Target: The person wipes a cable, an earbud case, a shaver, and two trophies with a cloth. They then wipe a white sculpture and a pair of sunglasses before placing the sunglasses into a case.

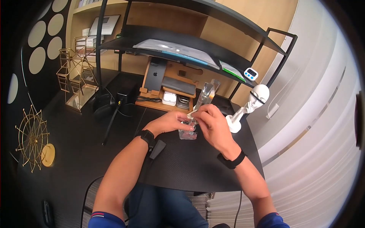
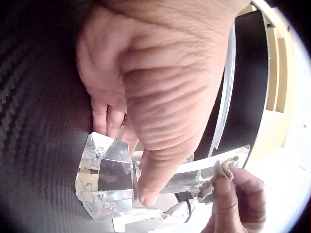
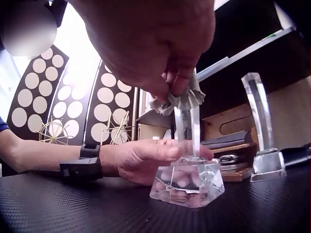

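Observation:
A clear crystal trophy with a faceted base (image 3: 187, 184) stands upright on the black desk. My left hand (image 1: 173, 122) holds it low on the column, thumb on the near side just above the base. Between the thumb and fingers of my right hand (image 1: 215, 127) is a crumpled grey-beige cloth (image 3: 182, 103), pinched around the column higher up. The cloth and fingers hide the column's upper part in the right wrist view. Behind it stands a second crystal trophy (image 3: 262, 121), untouched.
A white mannequin head (image 1: 260, 93) stands at the desk's right edge. A wooden organizer (image 1: 146, 102) with a phone (image 1: 155, 74) sits at the back under a black shelf (image 1: 213, 67). On the left are a gold Ferris wheel model (image 1: 36, 140) and a gold-framed ornament (image 1: 78, 74).

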A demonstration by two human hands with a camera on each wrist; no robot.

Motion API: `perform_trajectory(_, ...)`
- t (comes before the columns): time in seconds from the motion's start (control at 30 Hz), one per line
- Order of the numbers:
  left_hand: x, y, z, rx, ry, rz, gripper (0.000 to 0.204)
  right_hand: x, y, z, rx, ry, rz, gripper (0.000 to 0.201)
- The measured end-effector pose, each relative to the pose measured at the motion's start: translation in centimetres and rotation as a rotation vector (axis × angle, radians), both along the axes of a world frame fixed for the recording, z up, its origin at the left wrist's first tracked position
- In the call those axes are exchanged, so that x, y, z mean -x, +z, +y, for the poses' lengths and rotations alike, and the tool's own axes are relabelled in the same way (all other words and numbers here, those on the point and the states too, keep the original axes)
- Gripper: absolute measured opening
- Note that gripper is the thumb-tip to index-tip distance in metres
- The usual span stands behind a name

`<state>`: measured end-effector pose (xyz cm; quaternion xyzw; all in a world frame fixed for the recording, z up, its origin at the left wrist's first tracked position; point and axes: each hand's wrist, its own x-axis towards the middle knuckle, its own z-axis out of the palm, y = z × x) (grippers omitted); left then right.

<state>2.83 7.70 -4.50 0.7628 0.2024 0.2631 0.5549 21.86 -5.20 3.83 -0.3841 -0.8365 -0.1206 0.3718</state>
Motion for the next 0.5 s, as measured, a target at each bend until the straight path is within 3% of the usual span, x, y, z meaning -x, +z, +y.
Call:
perform_trajectory(0.13,-0.5,-1.2,0.9,0.076,-0.111,-0.069,0.045,0.3,3.0,0.8,-0.178,-0.025,0.149,0.022)
perform_trajectory(0.27,-0.2,-0.6,0.6,0.100,-0.100,-0.064,0.045,1.1,5.6,2.1,-0.155,-0.080,0.276,0.018)
perform_trajectory(0.5,-0.1,-1.0,1.2,0.032,-0.137,-0.014,0.046,0.1,0.6,0.7,-0.171,-0.075,0.085,0.022)
